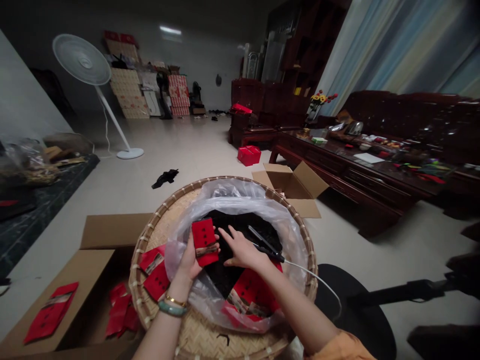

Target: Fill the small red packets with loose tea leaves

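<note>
The left hand grips a stiff red packet over crinkled plastic in a woven bamboo tray; the right hand splays open.

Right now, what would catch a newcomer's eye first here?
The red packet in the left hand stands out first, above a round woven bamboo tray. The open right hand sits over a dark heap inside a clear plastic bag, beside a corded black tool.
</note>
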The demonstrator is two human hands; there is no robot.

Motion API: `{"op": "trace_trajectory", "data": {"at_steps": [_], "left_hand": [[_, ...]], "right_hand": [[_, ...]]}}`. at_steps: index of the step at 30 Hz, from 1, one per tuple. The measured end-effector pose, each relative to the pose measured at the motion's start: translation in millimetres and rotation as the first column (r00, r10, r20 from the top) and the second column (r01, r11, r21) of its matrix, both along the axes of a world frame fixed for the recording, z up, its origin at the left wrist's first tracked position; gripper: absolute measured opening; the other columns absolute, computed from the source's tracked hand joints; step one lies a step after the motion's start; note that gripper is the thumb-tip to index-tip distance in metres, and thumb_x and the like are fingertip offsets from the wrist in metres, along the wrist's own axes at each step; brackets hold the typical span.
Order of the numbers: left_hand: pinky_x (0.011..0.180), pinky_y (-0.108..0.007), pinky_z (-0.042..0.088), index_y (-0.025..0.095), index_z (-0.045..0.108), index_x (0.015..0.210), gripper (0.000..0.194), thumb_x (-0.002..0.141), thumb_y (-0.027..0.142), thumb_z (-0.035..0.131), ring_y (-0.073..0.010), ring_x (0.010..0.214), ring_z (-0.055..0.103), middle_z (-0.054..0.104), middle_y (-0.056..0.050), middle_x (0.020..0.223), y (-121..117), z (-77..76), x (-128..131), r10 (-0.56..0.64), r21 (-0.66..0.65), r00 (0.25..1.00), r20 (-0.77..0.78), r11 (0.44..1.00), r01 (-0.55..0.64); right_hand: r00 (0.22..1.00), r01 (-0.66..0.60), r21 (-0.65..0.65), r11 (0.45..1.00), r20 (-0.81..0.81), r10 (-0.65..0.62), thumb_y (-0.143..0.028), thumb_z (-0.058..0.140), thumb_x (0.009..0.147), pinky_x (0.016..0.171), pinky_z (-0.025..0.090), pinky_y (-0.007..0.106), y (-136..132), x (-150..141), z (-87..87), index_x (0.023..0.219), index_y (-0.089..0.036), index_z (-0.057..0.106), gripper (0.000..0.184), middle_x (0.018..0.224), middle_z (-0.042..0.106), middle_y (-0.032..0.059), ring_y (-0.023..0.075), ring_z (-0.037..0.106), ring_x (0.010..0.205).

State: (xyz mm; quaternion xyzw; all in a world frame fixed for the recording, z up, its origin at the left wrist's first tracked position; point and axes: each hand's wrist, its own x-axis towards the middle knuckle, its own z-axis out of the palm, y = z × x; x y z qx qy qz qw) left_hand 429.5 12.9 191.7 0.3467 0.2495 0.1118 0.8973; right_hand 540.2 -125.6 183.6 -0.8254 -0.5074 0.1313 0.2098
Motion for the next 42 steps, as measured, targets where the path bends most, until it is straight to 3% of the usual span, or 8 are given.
{"op": "trace_trajectory", "data": {"at_steps": [6,14,19,23,27,34,39,42], "left_hand": [[0.066,-0.036,0.055,0.012,0.055,0.118,0.055,0.086,0.054,0.038,-0.0206,0.063,0.069,0.072,-0.012,0.084,-0.1,0.5,-0.1,0.006,-0.006,1.000,0.011,1.000,-0.006],[0.073,-0.041,0.055,0.012,0.056,0.116,0.062,0.080,0.061,0.045,-0.0244,0.076,0.069,0.071,-0.015,0.092,-2.6,-6.7,-0.3,-0.055,-0.022,0.998,0.024,0.998,0.056],[0.079,-0.042,0.053,0.014,0.052,0.119,0.059,0.073,0.049,0.063,-0.0259,0.084,0.068,0.070,-0.013,0.094,-2.9,-9.9,-4.8,-0.089,0.037,0.993,0.075,0.996,0.086],[0.084,-0.037,0.051,0.015,0.049,0.124,0.072,0.060,0.031,0.077,-0.0253,0.090,0.065,0.070,-0.011,0.095,-3.5,-4.0,-7.3,-0.166,0.190,0.976,0.140,0.972,0.138],[0.087,-0.031,0.047,0.016,0.049,0.124,0.072,0.058,0.023,0.077,-0.0219,0.094,0.063,0.067,-0.009,0.098,-3.1,-1.3,-5.7,-0.128,0.367,0.982,0.135,0.927,0.070],[0.093,-0.027,0.040,0.023,0.036,0.135,0.088,0.057,0.021,0.077,-0.0183,0.101,0.055,0.056,-0.005,0.105,-16.3,8.2,0.1,0.064,0.696,0.973,0.222,0.689,-0.204],[0.098,-0.035,0.037,0.027,0.028,0.138,0.093,0.060,0.023,0.077,-0.0195,0.104,0.054,0.054,-0.004,0.106,-26.3,6.9,4.9,0.124,0.837,0.955,0.268,0.462,-0.294],[0.094,-0.038,0.041,0.029,0.024,0.140,0.095,0.061,0.026,0.076,-0.0198,0.101,0.056,0.054,-0.004,0.107,-26.3,-3.4,7.4,0.156,0.869,0.951,0.267,0.387,-0.308]], "right_hand": [[0.992,0.013,-0.086,0.996,0.126,-0.002,-0.031,0.072,0.062,0.076,0.046,0.039,13.0,-4.4,5.8,0.129,-0.027,0.042,0.074,0.118,0.048,0.0121,0.0292,0.049,0.103],[0.987,0.072,-0.147,0.986,0.155,-0.049,-0.024,0.068,0.062,0.067,0.046,0.033,18.2,-6.6,3.3,0.112,-0.022,0.051,0.054,0.109,0.048,0.0102,0.0258,0.053,0.093],[0.989,0.063,-0.130,0.990,0.139,-0.045,-0.019,0.069,0.058,0.066,0.043,0.030,18.2,-4.0,0.4,0.107,-0.021,0.053,0.051,0.102,0.051,0.0077,0.0224,0.055,0.086],[0.998,0.065,-0.011,0.998,0.006,-0.065,-0.019,0.068,0.059,0.065,0.040,0.026,13.1,8.7,4.3,0.097,-0.019,0.058,0.039,0.090,0.055,0.0040,0.0180,0.055,0.077],[0.974,0.155,0.246,0.957,-0.198,-0.107,-0.017,0.064,0.060,0.070,0.041,0.026,7.4,25.5,18.4,0.090,-0.018,0.059,0.030,0.083,0.060,0.0006,0.0168,0.055,0.078],[0.897,0.311,0.516,0.798,-0.437,-0.067,-0.022,0.061,0.063,0.074,0.042,0.026,8.1,35.1,71.3,0.092,-0.017,0.056,0.030,0.086,0.060,-0.0002,0.0158,0.055,0.080],[0.918,0.236,0.573,0.785,-0.396,0.013,-0.024,0.064,0.064,0.076,0.043,0.027,12.1,19.1,101.0,0.094,-0.018,0.054,0.032,0.089,0.060,-0.0002,0.0152,0.055,0.082],[0.955,0.163,0.569,0.806,-0.297,0.017,-0.022,0.066,0.063,0.078,0.043,0.027,13.5,10.5,103.6,0.093,-0.018,0.056,0.032,0.090,0.061,0.0001,0.0159,0.056,0.083]]}}
